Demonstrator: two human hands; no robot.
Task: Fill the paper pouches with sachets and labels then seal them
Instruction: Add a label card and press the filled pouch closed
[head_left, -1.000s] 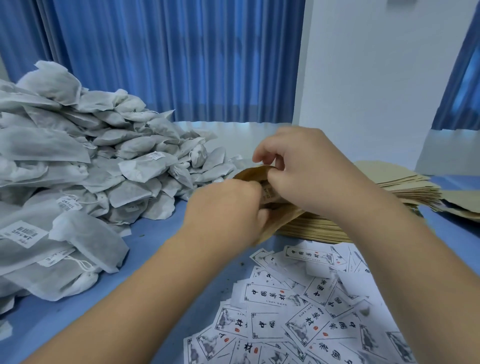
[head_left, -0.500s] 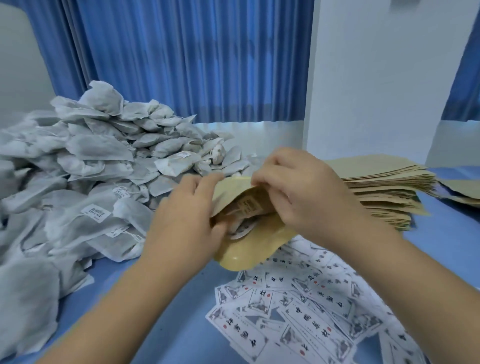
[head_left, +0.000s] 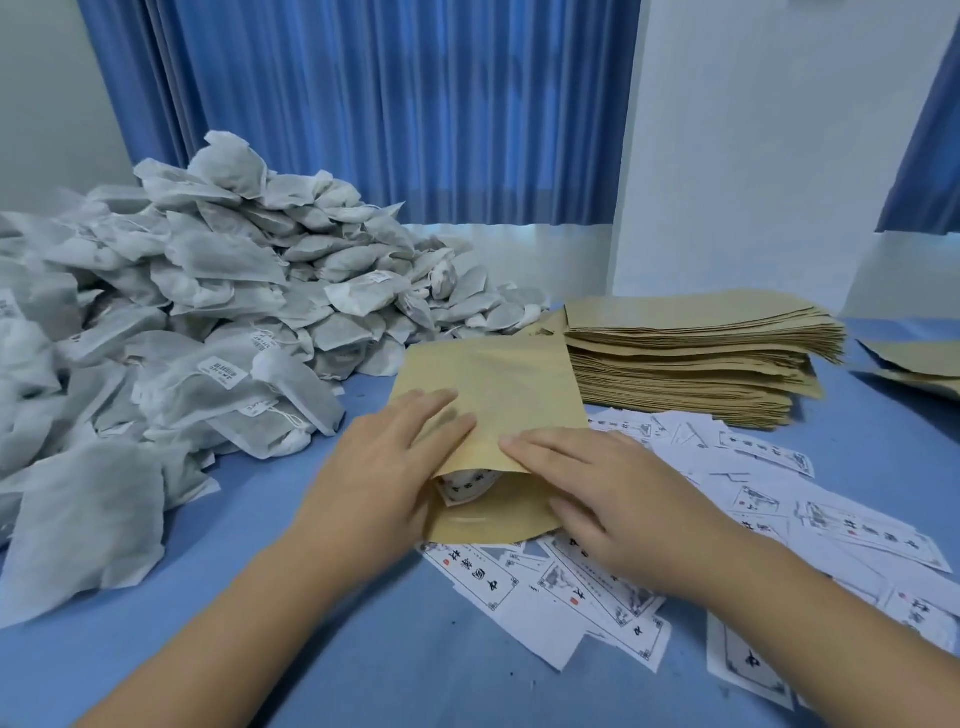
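Nearest, among scattered labels (head_left: 571, 587) on the table (head_left: 363, 649): pressed flat by left hand (head_left: 384, 467) and right hand (head_left: 608, 499), fingers straight, clasping nothing, upon the paper pouch (head_left: 493, 395) with its mouth agape. Judged light, thin, easily creased; best pinched at the mouth's corners. Beyond, stacked pouches (head_left: 701, 364), heaped sachets (head_left: 234, 291).

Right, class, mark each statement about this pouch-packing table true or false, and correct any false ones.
1. The left hand and right hand both lie flat on the brown paper pouch. True.
2. That pouch's mouth is sealed. False: it gapes, with a printed white label showing inside.
3. The heap of white mesh sachets lies left of the pouch. True.
4. The stack of flat brown paper pouches stands left of the sachets. False: it stands to their right, on the blue table.
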